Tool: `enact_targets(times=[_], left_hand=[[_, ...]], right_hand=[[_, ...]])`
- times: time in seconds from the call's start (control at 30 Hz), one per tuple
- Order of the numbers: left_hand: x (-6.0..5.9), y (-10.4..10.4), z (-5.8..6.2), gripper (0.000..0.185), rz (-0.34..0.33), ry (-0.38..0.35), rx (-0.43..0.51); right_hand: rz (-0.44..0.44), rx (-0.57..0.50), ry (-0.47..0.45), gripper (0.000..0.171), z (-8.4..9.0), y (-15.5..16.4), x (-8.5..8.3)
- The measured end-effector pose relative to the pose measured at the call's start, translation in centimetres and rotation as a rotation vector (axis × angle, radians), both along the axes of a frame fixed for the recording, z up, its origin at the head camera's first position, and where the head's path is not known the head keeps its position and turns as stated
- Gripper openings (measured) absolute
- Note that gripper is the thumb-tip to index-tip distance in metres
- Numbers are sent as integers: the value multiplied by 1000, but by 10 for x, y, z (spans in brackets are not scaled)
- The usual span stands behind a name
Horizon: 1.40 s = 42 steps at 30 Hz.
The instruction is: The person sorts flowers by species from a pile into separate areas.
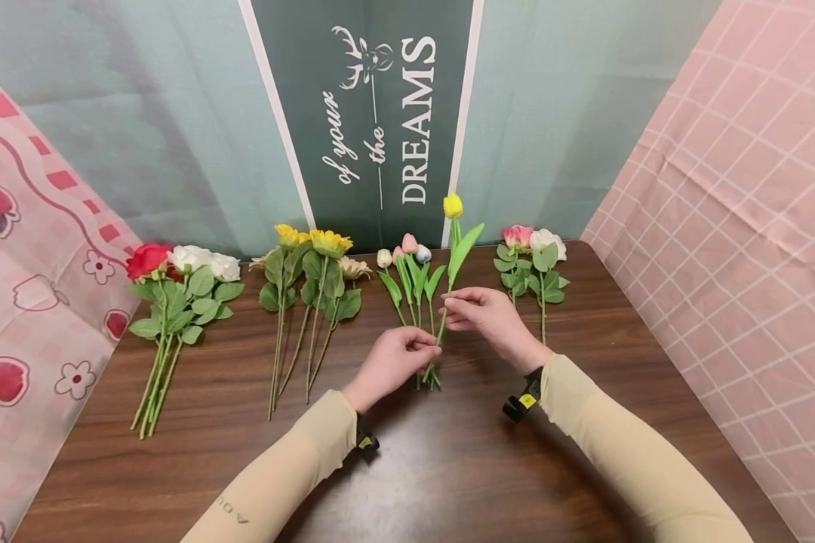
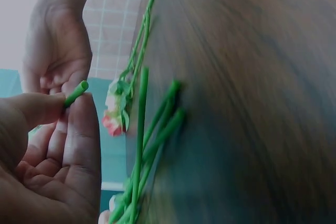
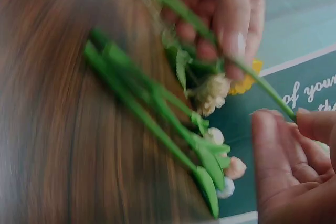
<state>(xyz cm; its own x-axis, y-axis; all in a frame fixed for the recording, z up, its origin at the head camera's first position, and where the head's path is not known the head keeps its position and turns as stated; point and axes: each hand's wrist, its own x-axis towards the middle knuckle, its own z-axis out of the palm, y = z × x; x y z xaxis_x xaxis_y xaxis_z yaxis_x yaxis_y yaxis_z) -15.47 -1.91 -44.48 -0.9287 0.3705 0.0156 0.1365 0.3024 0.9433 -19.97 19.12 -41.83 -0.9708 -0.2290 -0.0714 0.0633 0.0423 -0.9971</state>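
Both hands hold one yellow tulip (image 1: pixel 453 204) raised above the brown table (image 1: pixel 448 467). My left hand (image 1: pixel 435 348) pinches the stem near its cut end (image 2: pixel 76 94) between thumb and fingers. Higher up the same stem (image 3: pixel 252 77), my right hand (image 1: pixel 448 305) pinches it just below the long leaf. Under the hands lie several more tulips (image 1: pixel 407 264) in white, pink and blue, their stems (image 2: pixel 142 145) flat on the wood.
Other bunches lie in a row along the back of the table: red and white roses (image 1: pixel 176 279) at the left, sunflowers (image 1: pixel 312 264) beside them, pink and white roses (image 1: pixel 533 256) at the right. Patterned cloths hang on both sides, with a green banner (image 1: pixel 380 113) behind.
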Motion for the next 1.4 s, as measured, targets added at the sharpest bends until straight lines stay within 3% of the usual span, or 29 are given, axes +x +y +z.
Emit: enact_targets(times=[0.17, 0.3, 0.4, 0.7, 0.97, 1.23, 1.4], left_hand=[[-4, -21, 0, 12, 9, 44, -170], [-9, -32, -1, 7, 1, 89, -317], [-13, -34, -1, 6, -3, 91, -374], [-18, -28, -13, 9, 6, 46, -373], [-15, -26, -15, 11, 11, 32, -330], [-12, -31, -11, 20, 34, 75, -382], [-11, -33, -6, 33, 69, 173, -467]], right_hand=[[48, 165, 36, 40, -7, 10, 2], [70, 211, 24, 43, -12, 18, 6], [84, 231, 13, 41, -16, 22, 9], [94, 266, 17, 38, -24, 26, 13], [92, 278, 40, 38, -24, 32, 12], [74, 304, 45, 38, -22, 45, 13], [34, 374, 46, 39, -20, 65, 10]])
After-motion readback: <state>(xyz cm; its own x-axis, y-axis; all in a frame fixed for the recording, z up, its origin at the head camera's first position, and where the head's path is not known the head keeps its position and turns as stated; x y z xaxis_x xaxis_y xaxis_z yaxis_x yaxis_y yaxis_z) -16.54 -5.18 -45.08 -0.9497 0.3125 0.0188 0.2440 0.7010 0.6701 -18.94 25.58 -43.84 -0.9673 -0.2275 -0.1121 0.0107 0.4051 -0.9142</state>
